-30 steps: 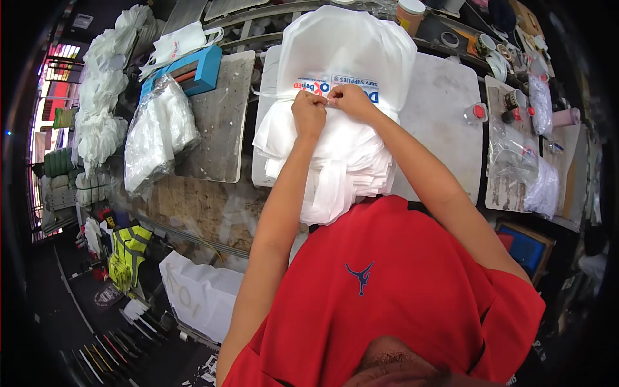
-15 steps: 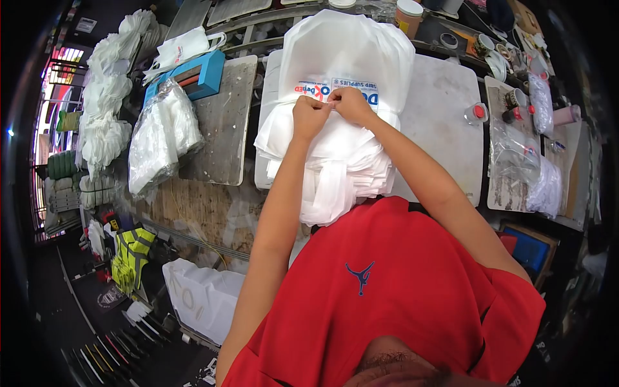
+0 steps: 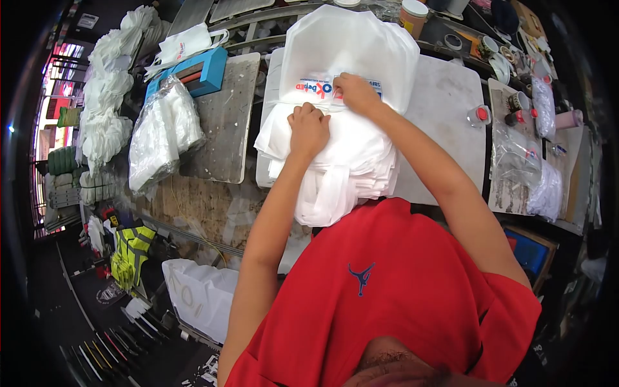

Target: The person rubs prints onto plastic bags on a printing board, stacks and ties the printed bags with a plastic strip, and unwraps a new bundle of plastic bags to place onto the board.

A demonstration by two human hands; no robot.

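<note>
A stack of white fabric bags [image 3: 348, 138] lies in front of me, its handles hanging toward my shirt. On the far side, a white bag [image 3: 348, 42] is spread back, with blue and red printing along its lower part. My right hand [image 3: 356, 95] is closed at the printed area, its fingers pinching the bag's fabric and covering some of the letters. Lower and to the left, my left hand [image 3: 309, 132] rests on the white fabric near the fold, fingers slightly bent and apart, with nothing visibly gripped.
A clear plastic pack of white material [image 3: 164, 132] lies at the left beside a blue box [image 3: 206, 72]. A red-capped bottle [image 3: 478, 116] stands on the pale board [image 3: 445, 145] at the right. Plastic wrapping [image 3: 516, 155] lies farther right.
My hands were together, pinching at the fold; now they are apart. The left has dropped back onto the fabric, while the right has moved slightly up and right over the print.
</note>
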